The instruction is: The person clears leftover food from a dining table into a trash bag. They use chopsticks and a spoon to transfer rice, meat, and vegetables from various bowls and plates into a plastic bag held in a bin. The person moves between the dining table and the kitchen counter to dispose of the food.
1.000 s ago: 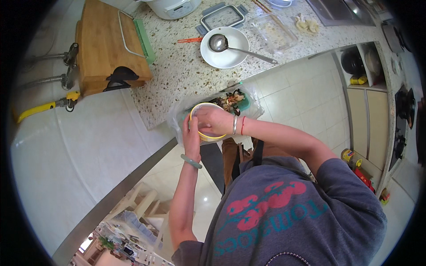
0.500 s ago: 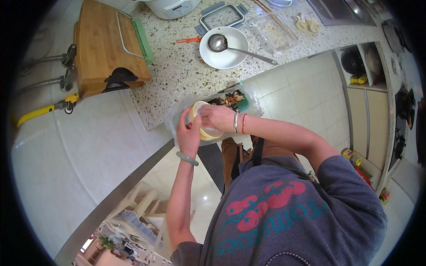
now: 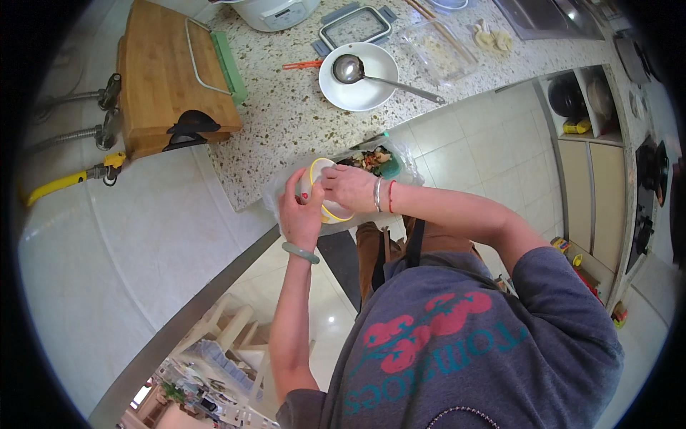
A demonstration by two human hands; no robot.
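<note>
A white bowl [image 3: 338, 211] with a yellow rim is tilted on its side over a waste bin. Its left side is gripped by my left hand [image 3: 301, 216], with the thumb near the rim. My right hand [image 3: 350, 189] reaches into the bowl, fingers bent and close together. The fingertips, and anything between them, are hidden. Below and beyond the hands is the green bin [image 3: 391, 170], lined with a clear plastic bag [image 3: 411, 169]. Dark and pale food scraps [image 3: 372, 160] lie in it.
On the speckled counter [image 3: 275, 107] stands a white dish [image 3: 357, 96] with a metal ladle [image 3: 349, 69] in it. Behind are a glass container [image 3: 437, 53], a lid [image 3: 355, 27] and a white appliance [image 3: 275, 13]. Wooden cutting boards [image 3: 168, 71] stand at the left.
Both hands and the bowl have shifted very slightly, a little left and up in the picture. My grip on the bowl stays the same.
</note>
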